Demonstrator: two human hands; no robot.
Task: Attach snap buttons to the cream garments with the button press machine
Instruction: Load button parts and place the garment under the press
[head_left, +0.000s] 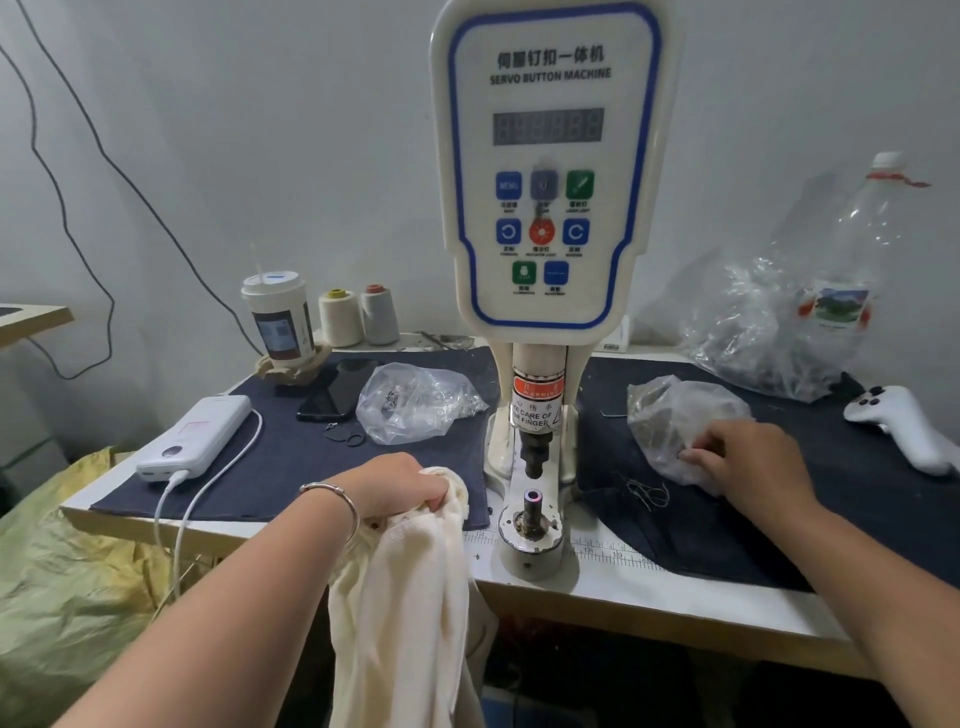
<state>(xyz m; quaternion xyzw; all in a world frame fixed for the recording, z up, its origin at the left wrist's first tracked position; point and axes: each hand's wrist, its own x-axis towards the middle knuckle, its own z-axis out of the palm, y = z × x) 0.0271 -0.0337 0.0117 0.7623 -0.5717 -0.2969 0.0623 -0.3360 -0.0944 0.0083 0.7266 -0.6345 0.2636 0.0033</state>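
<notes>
So the button press machine (545, 208) sits dead centre at the back of the table, and everything else hangs off that. Left of its base, the left hand (400, 486) has a fistful of the cream garment (410, 597), fingers bunched tight around a wad of it right by the table edge, with the rest drooping off the front of the table below the machine. That fabric looks like a soft, light knit, so I'd guess it's floppy, maybe a bit stretchy, and won't hold its shape at all. Grabbing a wad is fine for hauling it up, but for pressing I'd pinch it flat on either side of the button spot so only one layer lands on the lower die (532, 499).

Right of the machine, the right hand (748, 457) rests on a crinkly plastic bag (680, 415), fingertips curled into it like it's fishing out a snap. Can't tell if it's actually got one pinched. Those snaps are tiny, hard and slippery, I reckon, so fingertip pinch only.
</notes>
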